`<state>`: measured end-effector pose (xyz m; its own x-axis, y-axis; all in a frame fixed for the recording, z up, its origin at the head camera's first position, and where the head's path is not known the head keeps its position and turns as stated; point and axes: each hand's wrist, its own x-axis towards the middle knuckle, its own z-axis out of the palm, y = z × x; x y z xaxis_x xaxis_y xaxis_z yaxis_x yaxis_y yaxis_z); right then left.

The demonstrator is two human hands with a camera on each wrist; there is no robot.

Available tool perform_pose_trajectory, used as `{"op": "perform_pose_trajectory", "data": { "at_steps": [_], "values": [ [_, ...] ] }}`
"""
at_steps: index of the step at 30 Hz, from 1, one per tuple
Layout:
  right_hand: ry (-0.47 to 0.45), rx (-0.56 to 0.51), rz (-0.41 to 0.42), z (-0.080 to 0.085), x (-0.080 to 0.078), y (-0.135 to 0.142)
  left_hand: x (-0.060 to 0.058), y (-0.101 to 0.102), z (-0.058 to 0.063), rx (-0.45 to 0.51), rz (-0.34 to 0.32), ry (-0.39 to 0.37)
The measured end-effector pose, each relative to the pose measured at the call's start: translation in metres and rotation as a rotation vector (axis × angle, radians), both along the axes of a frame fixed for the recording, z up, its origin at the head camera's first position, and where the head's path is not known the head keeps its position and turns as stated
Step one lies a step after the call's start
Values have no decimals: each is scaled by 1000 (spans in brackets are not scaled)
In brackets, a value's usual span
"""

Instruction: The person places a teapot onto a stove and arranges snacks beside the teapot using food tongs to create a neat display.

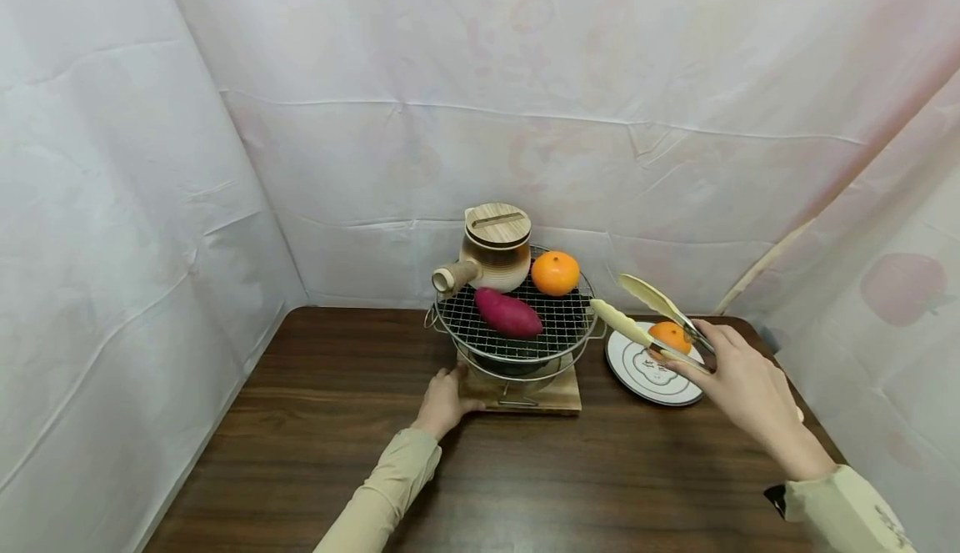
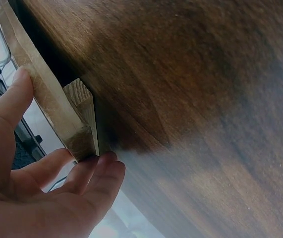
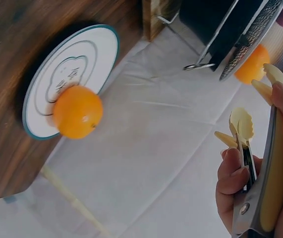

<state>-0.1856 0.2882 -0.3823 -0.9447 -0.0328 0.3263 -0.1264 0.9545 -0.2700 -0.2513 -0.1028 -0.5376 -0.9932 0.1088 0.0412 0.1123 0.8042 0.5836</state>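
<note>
My left hand (image 1: 441,403) grips the front left corner of a wooden board (image 1: 562,399) under a small round grill. In the left wrist view the thumb presses one edge of the board (image 2: 49,89) while the fingers meet its corner. My right hand (image 1: 750,390) holds a pair of tongs (image 1: 621,322) with cream tips, spread apart and pointing toward the grill. Below the tongs, an orange (image 1: 670,336) sits on a white plate (image 1: 628,369) with a dark rim. Nothing is between the tong tips.
On the grill's wire rack (image 1: 568,319) lie a purple sweet potato (image 1: 508,314) and another orange (image 1: 555,273). A side-handled teapot (image 1: 501,268) with a wooden lid stands at the rack's back left. Behind the dark wooden table (image 1: 337,386) hangs a pale curtain (image 1: 450,161).
</note>
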Motion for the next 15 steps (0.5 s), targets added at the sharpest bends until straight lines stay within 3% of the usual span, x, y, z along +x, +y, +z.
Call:
{"op": "perform_pose_trajectory", "data": {
  "at_steps": [15],
  "values": [
    [-118,11,-65,-25,-4,33,1,0,2,5,4,9]
  ]
}}
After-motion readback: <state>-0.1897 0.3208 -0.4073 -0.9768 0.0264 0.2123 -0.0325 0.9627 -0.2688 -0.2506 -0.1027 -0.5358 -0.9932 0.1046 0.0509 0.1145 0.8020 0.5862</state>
